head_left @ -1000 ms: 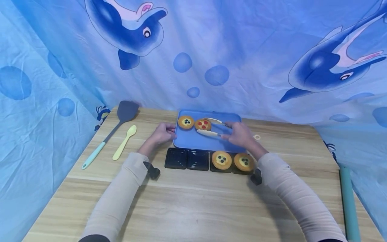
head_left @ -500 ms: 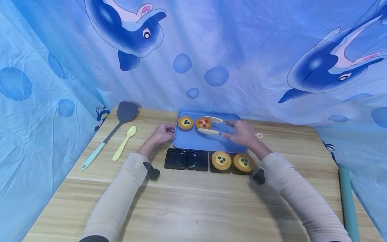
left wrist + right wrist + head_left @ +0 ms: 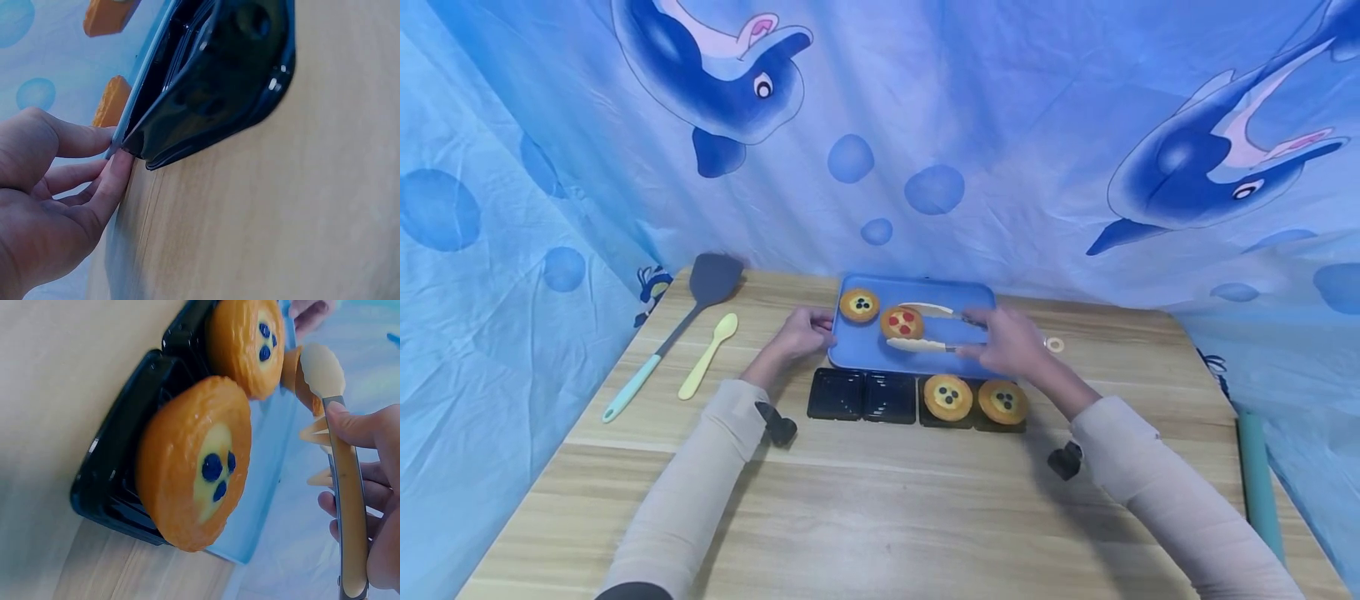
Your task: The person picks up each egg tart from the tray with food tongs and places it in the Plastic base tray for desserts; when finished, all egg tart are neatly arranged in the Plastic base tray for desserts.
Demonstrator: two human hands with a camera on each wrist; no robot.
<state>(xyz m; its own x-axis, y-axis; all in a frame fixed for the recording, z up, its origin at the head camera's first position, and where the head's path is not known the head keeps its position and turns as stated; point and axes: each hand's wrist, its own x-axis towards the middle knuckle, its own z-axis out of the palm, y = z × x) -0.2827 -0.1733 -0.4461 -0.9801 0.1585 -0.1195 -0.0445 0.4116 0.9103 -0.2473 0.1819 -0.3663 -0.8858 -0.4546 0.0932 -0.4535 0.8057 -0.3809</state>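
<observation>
My left hand pinches the left edge of a blue tray, thumb and fingers meeting at its rim in the left wrist view. My right hand grips a pair of tongs with cream tips. In the head view the tong tips lie on both sides of a red-topped tart over the tray; I cannot tell whether it is lifted clear. A blueberry tart sits at the tray's left end. Two more tarts, a left one and a right one, rest in black containers in front of the tray.
Beside those, to the left, stand two bare black compartments. Further left lie a grey spatula with a mint handle and a yellow spoon. A green roll lies along the table's right edge. A blue dolphin curtain hangs behind.
The tongs and the red-topped tart have shifted slightly toward me and left, away from the tray's back. My right forearm has swung outward to the right. My left hand keeps its place.
</observation>
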